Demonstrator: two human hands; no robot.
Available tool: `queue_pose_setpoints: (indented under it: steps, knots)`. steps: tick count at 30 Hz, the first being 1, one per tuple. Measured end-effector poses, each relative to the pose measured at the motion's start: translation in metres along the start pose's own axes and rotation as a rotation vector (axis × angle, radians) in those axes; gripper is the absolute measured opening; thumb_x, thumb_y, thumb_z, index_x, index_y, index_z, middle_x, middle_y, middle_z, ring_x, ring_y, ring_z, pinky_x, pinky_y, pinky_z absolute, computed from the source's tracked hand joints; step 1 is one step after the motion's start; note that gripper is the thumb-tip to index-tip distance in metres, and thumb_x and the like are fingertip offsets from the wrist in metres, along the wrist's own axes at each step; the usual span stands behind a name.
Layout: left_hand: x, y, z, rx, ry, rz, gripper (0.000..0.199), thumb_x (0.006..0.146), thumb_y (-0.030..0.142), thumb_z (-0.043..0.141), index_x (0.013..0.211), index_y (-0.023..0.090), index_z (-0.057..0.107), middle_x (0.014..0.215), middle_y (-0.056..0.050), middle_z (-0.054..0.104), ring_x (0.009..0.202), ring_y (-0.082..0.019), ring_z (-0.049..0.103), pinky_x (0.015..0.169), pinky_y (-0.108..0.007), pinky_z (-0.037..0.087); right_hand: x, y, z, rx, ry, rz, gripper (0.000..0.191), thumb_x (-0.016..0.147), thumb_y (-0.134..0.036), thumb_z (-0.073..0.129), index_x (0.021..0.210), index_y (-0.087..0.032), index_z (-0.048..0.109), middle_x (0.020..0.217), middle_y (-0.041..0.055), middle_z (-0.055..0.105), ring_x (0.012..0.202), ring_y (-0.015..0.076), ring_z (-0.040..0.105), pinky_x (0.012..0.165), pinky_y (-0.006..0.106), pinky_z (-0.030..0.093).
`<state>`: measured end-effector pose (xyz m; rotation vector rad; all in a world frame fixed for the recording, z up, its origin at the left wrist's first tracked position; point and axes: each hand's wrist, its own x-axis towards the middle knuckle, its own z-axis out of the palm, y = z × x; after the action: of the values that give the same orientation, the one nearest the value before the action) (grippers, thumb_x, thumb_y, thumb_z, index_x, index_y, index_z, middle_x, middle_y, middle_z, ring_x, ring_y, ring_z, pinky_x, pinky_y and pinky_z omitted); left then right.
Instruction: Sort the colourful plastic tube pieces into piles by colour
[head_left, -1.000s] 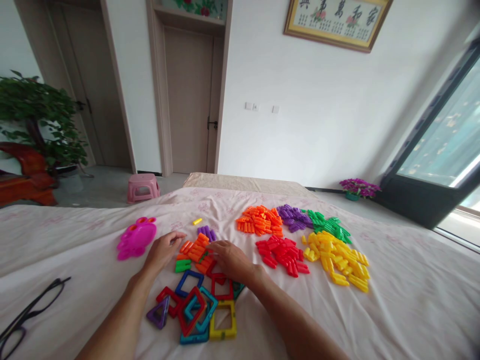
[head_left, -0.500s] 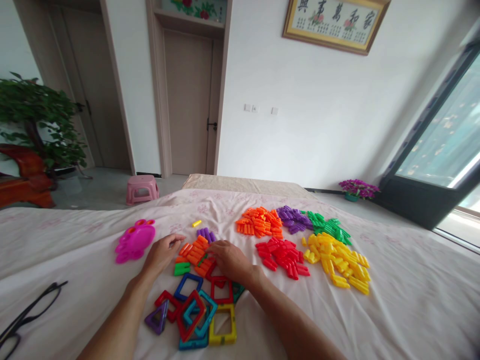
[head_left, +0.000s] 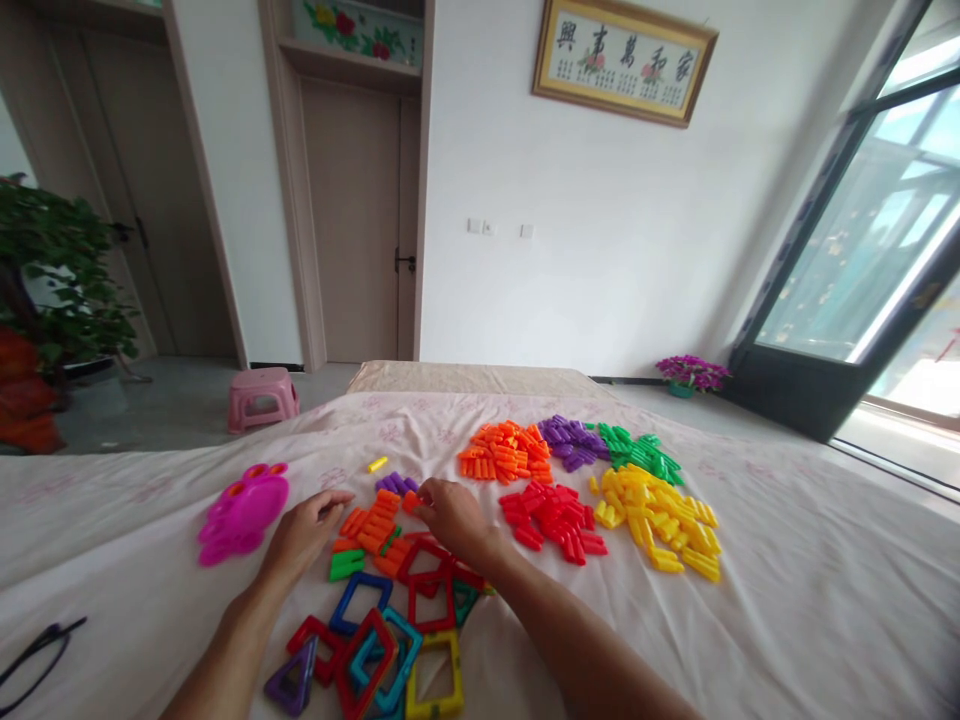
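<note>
My right hand (head_left: 456, 522) reaches over the small pile, its fingers closed on an orange plastic block (head_left: 411, 502) at the fingertips. On the left side of the same pile, my left hand (head_left: 306, 530) is loosely curled, a gap between thumb and fingers and nothing visible in it. Between the hands lie orange tube-like blocks (head_left: 371, 522), with purple blocks (head_left: 396, 485) behind and green blocks (head_left: 346, 565) in front. Nearer to me, magnetic frame tiles overlap, among them a blue square (head_left: 361, 603), a yellow square (head_left: 459, 675) and a purple triangle (head_left: 292, 678).
Sorted heaps lie to the right: orange (head_left: 504, 452), purple (head_left: 574, 442), green (head_left: 641, 453), red (head_left: 553, 520) and yellow (head_left: 664, 520). A magenta palette-like tray (head_left: 247, 512) and black glasses (head_left: 37, 660) rest at left on the cloth. One yellow block (head_left: 377, 464) lies apart.
My right hand has come back from the front of the small pile to its far right side, and an orange block now shows at its fingertips. The whole view has shifted slightly.
</note>
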<state>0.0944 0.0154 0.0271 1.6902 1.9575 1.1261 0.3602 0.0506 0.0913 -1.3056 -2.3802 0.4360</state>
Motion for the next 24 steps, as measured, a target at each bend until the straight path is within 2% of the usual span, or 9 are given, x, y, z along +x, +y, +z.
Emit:
queue_pose_setpoints:
  steps: [5,7,9,12,15,17,20,24]
  knots:
    - [0.001,-0.002,0.001,-0.007,-0.016,-0.007,0.035,0.081,0.040,0.050,0.102,0.024,0.072,0.107,-0.002,0.075,0.103,-0.021,0.067,0.087,-0.026,0.051,0.009,0.002,0.010,0.037,0.014,0.014,0.025,0.081,-0.022,0.057,0.104,-0.024,0.066,0.094,0.0025,0.073,0.085,0.0178,0.066,0.068,0.024,0.041]
    - [0.001,-0.002,0.001,-0.011,-0.018,-0.011,0.035,0.081,0.040,0.050,0.102,0.024,0.072,0.107,-0.001,0.075,0.103,-0.020,0.067,0.087,-0.026,0.051,0.012,0.009,0.008,0.075,0.048,-0.005,0.023,0.081,-0.021,0.057,0.101,-0.023,0.067,0.091,0.0021,0.072,0.082,0.0160,0.066,0.066,0.022,0.041]
    - [0.000,-0.002,0.001,-0.012,-0.020,-0.009,0.035,0.081,0.041,0.050,0.103,0.024,0.072,0.108,-0.001,0.075,0.104,-0.020,0.067,0.087,-0.025,0.051,0.016,0.020,-0.001,0.125,0.117,0.004,0.021,0.082,-0.022,0.057,0.100,-0.020,0.067,0.090,0.0030,0.072,0.080,0.0148,0.065,0.067,0.021,0.042]
    - [0.000,-0.003,0.001,-0.004,-0.025,-0.015,0.037,0.081,0.041,0.050,0.105,0.024,0.072,0.109,-0.002,0.075,0.105,-0.020,0.067,0.087,-0.026,0.050,0.024,0.043,-0.026,0.172,0.265,0.089,0.021,0.083,-0.021,0.056,0.100,-0.017,0.067,0.088,0.0041,0.072,0.078,0.0145,0.064,0.069,0.022,0.044]
    - [0.000,-0.004,0.001,0.006,-0.026,-0.024,0.036,0.082,0.040,0.049,0.105,0.023,0.071,0.109,-0.002,0.075,0.105,-0.020,0.067,0.087,-0.025,0.050,0.028,0.071,-0.050,0.112,0.388,0.205,0.024,0.082,-0.019,0.054,0.102,-0.017,0.067,0.090,0.0057,0.071,0.081,0.0162,0.065,0.073,0.024,0.046]
    - [0.000,-0.004,0.001,0.012,-0.024,-0.025,0.035,0.083,0.039,0.048,0.104,0.024,0.071,0.108,-0.001,0.075,0.104,-0.020,0.067,0.087,-0.025,0.049,0.027,0.088,-0.062,0.057,0.446,0.275,0.032,0.083,-0.017,0.051,0.111,-0.016,0.065,0.098,0.0083,0.071,0.089,0.0178,0.065,0.079,0.026,0.048]
    - [0.000,-0.002,0.001,0.019,-0.025,-0.021,0.035,0.083,0.040,0.048,0.104,0.024,0.072,0.108,-0.001,0.075,0.103,-0.019,0.067,0.086,-0.024,0.049,0.025,0.109,-0.071,0.034,0.526,0.342,0.045,0.085,-0.015,0.044,0.128,-0.013,0.055,0.114,0.0131,0.068,0.104,0.0189,0.063,0.089,0.029,0.047]
    - [-0.001,0.000,0.000,0.014,-0.019,-0.027,0.034,0.082,0.040,0.049,0.103,0.025,0.072,0.106,0.000,0.075,0.102,-0.019,0.067,0.083,-0.024,0.050,0.026,0.117,-0.072,0.077,0.574,0.341,0.047,0.084,-0.013,0.042,0.129,-0.014,0.055,0.117,0.0122,0.067,0.108,0.0186,0.063,0.094,0.032,0.047]
